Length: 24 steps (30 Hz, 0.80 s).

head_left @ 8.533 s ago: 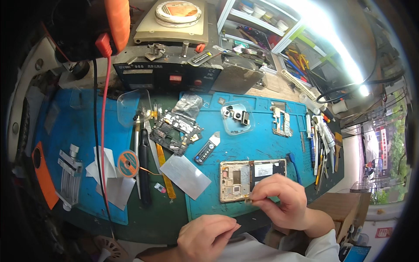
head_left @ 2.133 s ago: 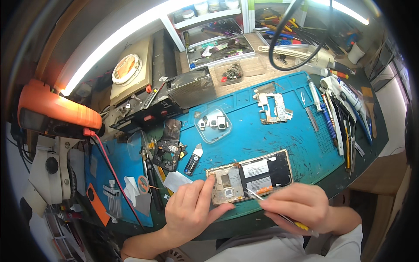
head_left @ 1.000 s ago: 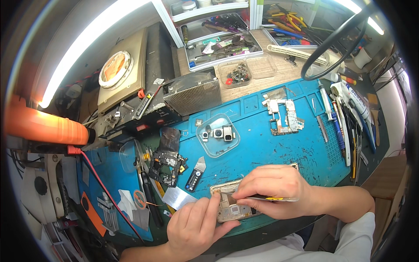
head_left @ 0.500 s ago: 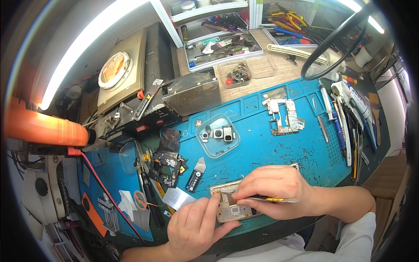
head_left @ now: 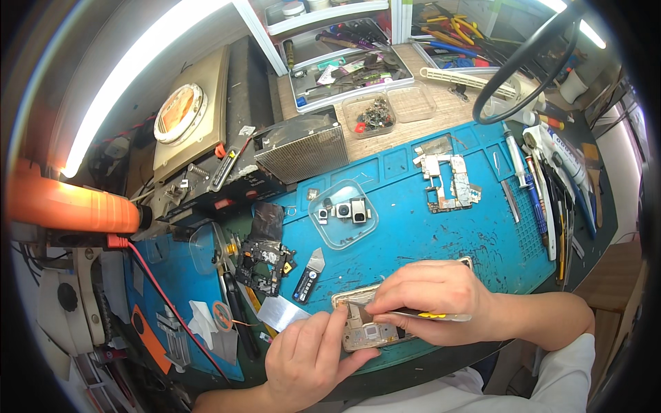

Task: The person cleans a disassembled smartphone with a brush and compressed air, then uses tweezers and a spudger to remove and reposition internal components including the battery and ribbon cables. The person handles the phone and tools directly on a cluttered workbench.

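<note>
An opened phone housing (head_left: 356, 337) lies at the mat's near edge, its inner parts showing at the left end. My left hand (head_left: 303, 358) grips that end, index finger on the upper corner and thumb along the lower edge. Over the housing, my right hand (head_left: 444, 296) pinches slim metal tweezers (head_left: 451, 317) with a yellow mark. Their tip points into the housing near my left index finger; exactly what it touches is too small to tell. My right hand covers much of the housing's middle.
On the blue mat (head_left: 406, 241) stand a clear dish (head_left: 334, 237) with camera modules and, further right, a phone logic board (head_left: 451, 182). A blade tool (head_left: 308, 277) and dark phone parts (head_left: 261, 265) lie left. Pens and tools (head_left: 540, 186) line the right; an orange-handled tool (head_left: 76, 203) juts in.
</note>
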Tool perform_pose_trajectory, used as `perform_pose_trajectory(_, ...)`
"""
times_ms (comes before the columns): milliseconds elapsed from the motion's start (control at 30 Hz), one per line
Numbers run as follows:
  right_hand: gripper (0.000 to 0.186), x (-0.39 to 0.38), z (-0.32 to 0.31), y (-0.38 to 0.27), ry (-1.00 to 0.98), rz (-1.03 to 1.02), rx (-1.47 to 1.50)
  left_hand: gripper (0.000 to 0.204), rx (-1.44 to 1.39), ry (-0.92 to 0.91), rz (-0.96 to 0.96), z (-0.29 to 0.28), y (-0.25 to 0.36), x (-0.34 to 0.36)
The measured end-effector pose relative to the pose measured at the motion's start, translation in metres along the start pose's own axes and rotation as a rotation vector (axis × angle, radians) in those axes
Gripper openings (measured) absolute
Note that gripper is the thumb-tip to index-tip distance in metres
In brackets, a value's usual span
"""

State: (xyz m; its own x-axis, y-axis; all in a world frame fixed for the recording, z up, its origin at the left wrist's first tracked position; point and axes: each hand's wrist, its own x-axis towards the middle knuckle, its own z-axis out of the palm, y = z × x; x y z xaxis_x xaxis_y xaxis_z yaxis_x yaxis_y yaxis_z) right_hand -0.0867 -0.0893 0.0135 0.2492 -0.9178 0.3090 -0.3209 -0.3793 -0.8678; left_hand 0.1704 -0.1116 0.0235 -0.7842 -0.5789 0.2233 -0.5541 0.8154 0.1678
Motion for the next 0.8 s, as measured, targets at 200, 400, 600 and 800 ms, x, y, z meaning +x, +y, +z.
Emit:
perform_pose_trajectory(200, 0.023, -0.0007, -0.0001, 0.0017, -0.015, -0.013, 0.0, 0.075, 0.011, 0.011, 0.003, 0.0006, 0.0012, 0.0)
perform_pose_trajectory(400, 0.015, 0.001, 0.0017, 0.0015, 0.021, -0.045, 0.018, 0.076, 0.006, 0.0, -0.005, 0.0002, 0.0014, 0.0001)
perform_pose_trajectory(600, 0.024, -0.0008, -0.0012, 0.0016, -0.034, -0.002, 0.017, 0.076, -0.005, -0.015, -0.013, -0.0011, 0.0004, -0.0004)
perform_pose_trajectory(800, 0.024, -0.0009, -0.0015, 0.0015, -0.038, -0.006, 0.017, 0.077, -0.026, -0.025, -0.024, -0.0017, 0.0005, -0.0008)
